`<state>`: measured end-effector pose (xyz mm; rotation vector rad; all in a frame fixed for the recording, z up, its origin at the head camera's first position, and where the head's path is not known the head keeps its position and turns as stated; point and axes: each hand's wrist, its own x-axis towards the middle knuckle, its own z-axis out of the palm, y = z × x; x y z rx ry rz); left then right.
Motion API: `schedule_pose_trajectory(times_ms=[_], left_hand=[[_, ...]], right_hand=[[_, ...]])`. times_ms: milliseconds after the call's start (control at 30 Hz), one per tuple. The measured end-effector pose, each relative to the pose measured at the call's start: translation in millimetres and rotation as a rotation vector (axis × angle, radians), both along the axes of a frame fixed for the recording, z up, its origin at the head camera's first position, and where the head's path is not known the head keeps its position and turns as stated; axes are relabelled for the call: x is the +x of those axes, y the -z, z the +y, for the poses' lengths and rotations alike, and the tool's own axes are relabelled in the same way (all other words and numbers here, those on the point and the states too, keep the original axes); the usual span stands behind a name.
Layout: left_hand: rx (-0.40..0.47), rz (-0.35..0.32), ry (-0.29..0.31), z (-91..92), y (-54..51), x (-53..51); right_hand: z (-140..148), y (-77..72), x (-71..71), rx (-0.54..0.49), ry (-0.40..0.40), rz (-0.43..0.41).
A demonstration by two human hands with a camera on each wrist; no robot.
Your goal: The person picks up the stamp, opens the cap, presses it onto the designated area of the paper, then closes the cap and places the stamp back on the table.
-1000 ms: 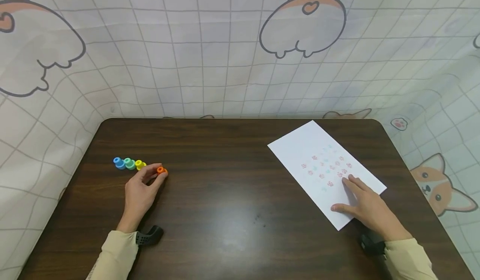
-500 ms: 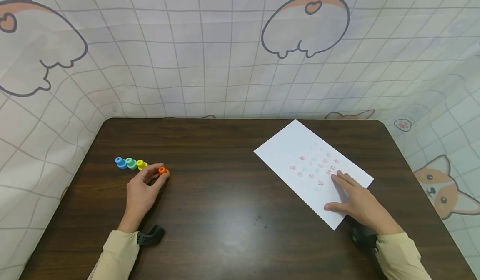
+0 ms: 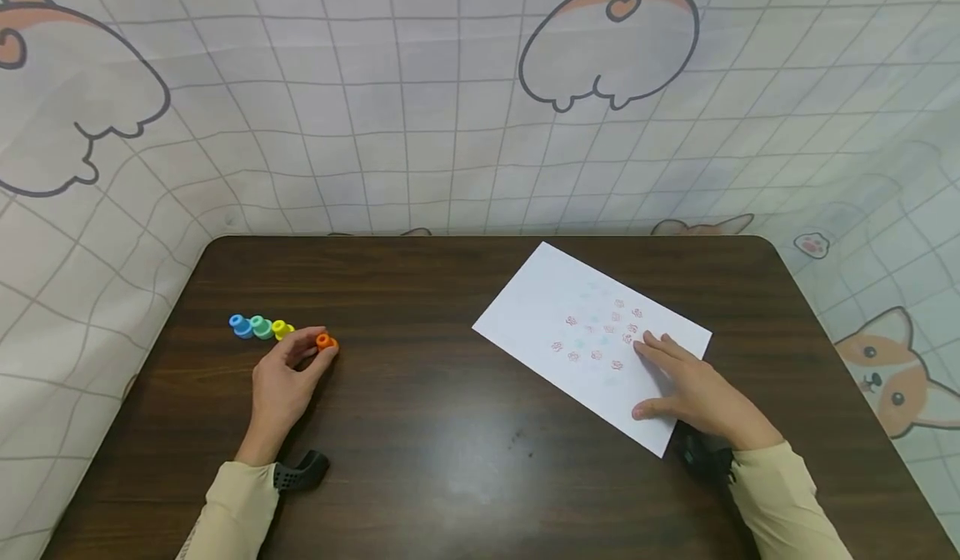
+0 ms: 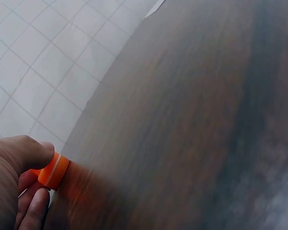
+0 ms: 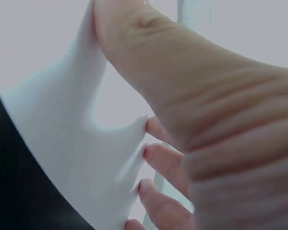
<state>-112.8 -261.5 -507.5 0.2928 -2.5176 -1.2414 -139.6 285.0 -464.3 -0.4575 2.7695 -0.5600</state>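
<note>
In the head view my left hand [image 3: 283, 381] pinches a small orange stamp [image 3: 326, 342] at the left of the table. The left wrist view shows the orange stamp [image 4: 56, 172] between thumb and fingers, close to the tabletop. Beside that hand stand a yellow stamp [image 3: 281, 328], a green one and a blue stamp [image 3: 240, 326] in a row; the hand partly covers the yellow one. My right hand [image 3: 693, 393] rests with spread fingers on a white sheet of paper [image 3: 525, 306]. Faint red and pale blue-green prints mark the sheet, and its near right corner lies partly under the hand.
The dark wooden table [image 3: 420, 427] has a straight back edge against a white cloth [image 3: 360, 110] with a grid and corgi pattern. A wide stretch of tabletop separates the stamps from the paper. Black straps [image 3: 302, 470] circle both wrists.
My right hand has slid the paper to the left, and the sheet has turned anticlockwise, its far end swinging left. My left hand has stayed on the orange stamp.
</note>
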Motion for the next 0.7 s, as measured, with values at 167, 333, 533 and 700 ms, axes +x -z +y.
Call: schedule_pose_trajectory(times_ms=[167,333,533,700], left_hand=[[-0.006,0.006,-0.003,0.0,0.4,-0.5],[-0.004,-0.004,-0.003,0.2,-0.1,-0.3],[-0.003,-0.020,-0.004,0.4,-0.3,0.3],[-0.006,-0.014,-0.004,0.4,-0.9,0.4]], right_hand=[[-7.7,0.0,-5.1,-0.003,-0.009,-0.019],[-15.0,-0.4,-6.2,-0.019,-0.024,-0.022],[-20.6,0.0,-5.6,-0.048,-0.076,-0.028],[-24.9,-1.1,-4.9,-0.058,-0.147,-0.032]])
